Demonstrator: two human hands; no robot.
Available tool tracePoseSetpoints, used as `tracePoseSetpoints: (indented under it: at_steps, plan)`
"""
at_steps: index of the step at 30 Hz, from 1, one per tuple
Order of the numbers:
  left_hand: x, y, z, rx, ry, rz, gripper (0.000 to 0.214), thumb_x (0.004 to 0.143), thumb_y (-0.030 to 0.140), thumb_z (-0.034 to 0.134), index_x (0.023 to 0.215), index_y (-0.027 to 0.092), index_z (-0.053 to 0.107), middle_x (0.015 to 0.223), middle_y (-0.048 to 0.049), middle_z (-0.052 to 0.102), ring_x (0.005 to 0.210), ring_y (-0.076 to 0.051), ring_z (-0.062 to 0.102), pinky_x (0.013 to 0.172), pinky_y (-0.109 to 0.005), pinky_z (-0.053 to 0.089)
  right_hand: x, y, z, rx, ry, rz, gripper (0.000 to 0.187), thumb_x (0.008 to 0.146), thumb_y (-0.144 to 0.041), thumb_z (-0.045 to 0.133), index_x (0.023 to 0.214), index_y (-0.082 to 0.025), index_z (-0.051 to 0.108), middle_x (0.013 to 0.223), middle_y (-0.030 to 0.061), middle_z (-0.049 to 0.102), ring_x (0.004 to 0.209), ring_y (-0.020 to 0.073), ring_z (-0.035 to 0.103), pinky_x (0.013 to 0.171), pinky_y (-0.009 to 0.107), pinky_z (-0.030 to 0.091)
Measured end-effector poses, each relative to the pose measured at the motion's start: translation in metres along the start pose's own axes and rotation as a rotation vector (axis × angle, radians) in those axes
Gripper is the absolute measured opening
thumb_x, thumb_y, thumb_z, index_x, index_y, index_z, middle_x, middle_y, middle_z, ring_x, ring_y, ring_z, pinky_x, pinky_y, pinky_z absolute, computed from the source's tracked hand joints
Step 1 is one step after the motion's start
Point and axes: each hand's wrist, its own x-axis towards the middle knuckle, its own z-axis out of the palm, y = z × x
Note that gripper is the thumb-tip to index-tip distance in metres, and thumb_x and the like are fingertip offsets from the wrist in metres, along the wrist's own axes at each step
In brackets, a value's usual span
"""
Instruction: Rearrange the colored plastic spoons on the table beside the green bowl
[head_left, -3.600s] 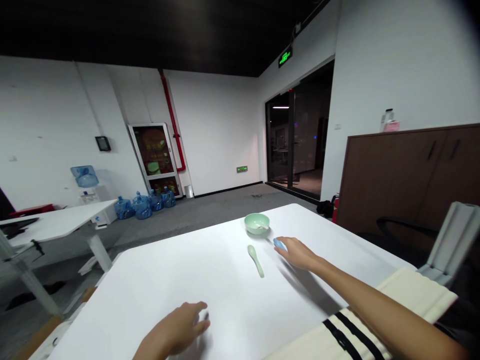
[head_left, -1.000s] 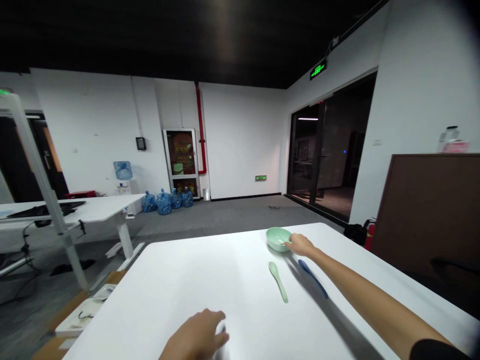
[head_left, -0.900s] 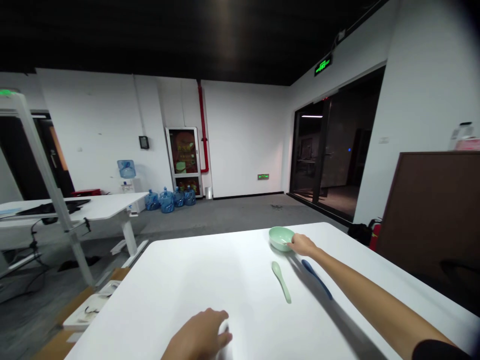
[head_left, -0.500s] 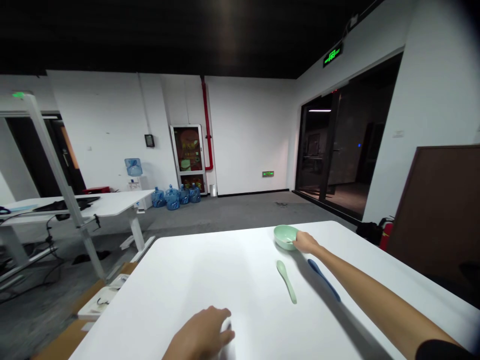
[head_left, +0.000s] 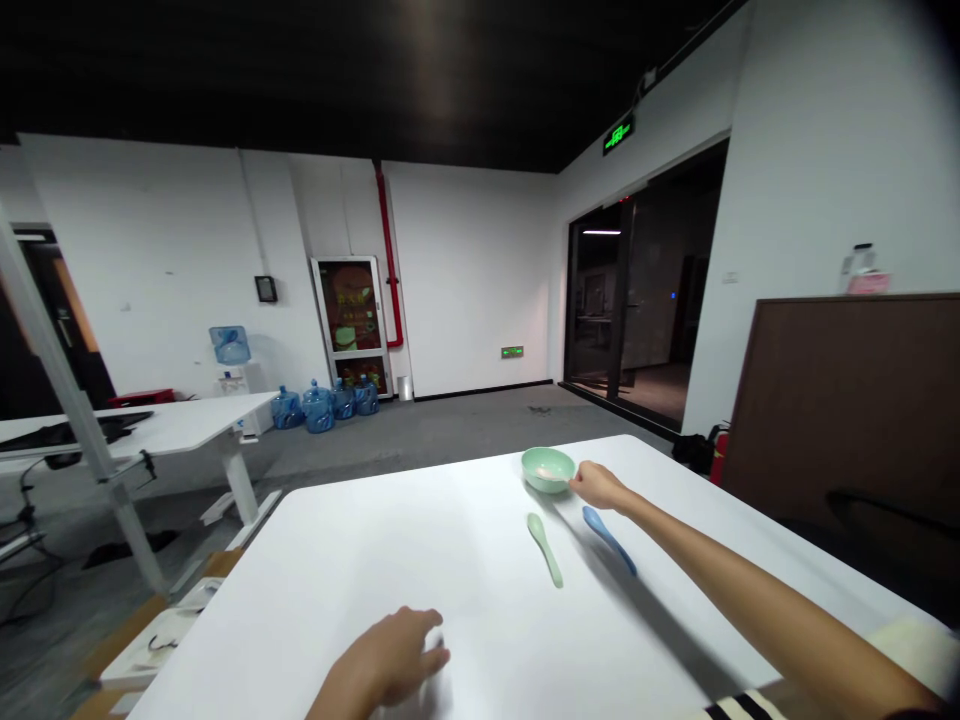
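A green bowl stands near the table's far edge. My right hand is at its right rim with the fingers closed in a pinch. Inside the bowl lies what looks like a pale spoon, running toward those fingertips; its handle end is hidden by the fingers. On the table in front of the bowl lie a light green spoon and, further right beneath my forearm, a blue spoon. At the near side, my left hand hovers low over the tabletop, fingers apart and holding nothing.
The white table has its far edge just behind the bowl. White trays and cardboard are beside its left edge. Another desk stands at the left, with blue water bottles beyond. A brown panel rises at the right.
The view has turned to the right. My right hand has shifted slightly right relative to the bowl, and more of the pale thing inside shows. My left hand stays low and open.
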Motion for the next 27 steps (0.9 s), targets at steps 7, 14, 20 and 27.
tracePoseSetpoints:
  at_steps: [7,14,20,27]
  plan:
    - [-0.010,0.001,-0.001,0.012,0.007,0.015,0.052,0.086,0.049,0.044,0.134,0.028,0.051,0.128,-0.0088,0.061,0.111,-0.027,0.060,0.093,-0.043,0.047,-0.055,-0.005,0.012,0.071,-0.106,0.034,0.016,0.078,-0.031,0.058,0.079,-0.015,0.059,0.078,0.0046,0.064,0.070,0.0155,0.058,0.054,0.023,0.031]
    - [-0.013,0.002,-0.001,0.021,0.019,0.011,0.052,0.086,0.048,0.045,0.133,0.028,0.052,0.130,-0.0096,0.059,0.113,-0.027,0.059,0.095,-0.042,0.046,-0.058,-0.005,0.039,-0.026,-0.126,0.120,0.029,0.082,-0.036,0.055,0.100,-0.014,0.059,0.105,0.0117,0.065,0.085,0.0206,0.063,0.057,0.025,0.036]
    - [-0.009,0.001,0.000,0.023,0.025,0.005,0.052,0.086,0.048,0.045,0.134,0.028,0.052,0.131,-0.0098,0.058,0.113,-0.027,0.060,0.093,-0.042,0.046,-0.057,0.001,0.058,-0.050,-0.110,0.147,0.032,0.082,-0.036,0.055,0.104,-0.014,0.060,0.112,0.0132,0.064,0.094,0.0223,0.063,0.062,0.026,0.039]
    - [-0.008,0.002,0.001,0.019,0.016,-0.003,0.053,0.086,0.049,0.045,0.134,0.028,0.051,0.130,-0.0098,0.059,0.111,-0.026,0.061,0.093,-0.041,0.046,-0.064,-0.003,0.061,-0.059,-0.192,0.125,0.030,0.078,-0.033,0.058,0.100,-0.013,0.063,0.104,0.0145,0.066,0.089,0.0232,0.064,0.059,0.026,0.037]
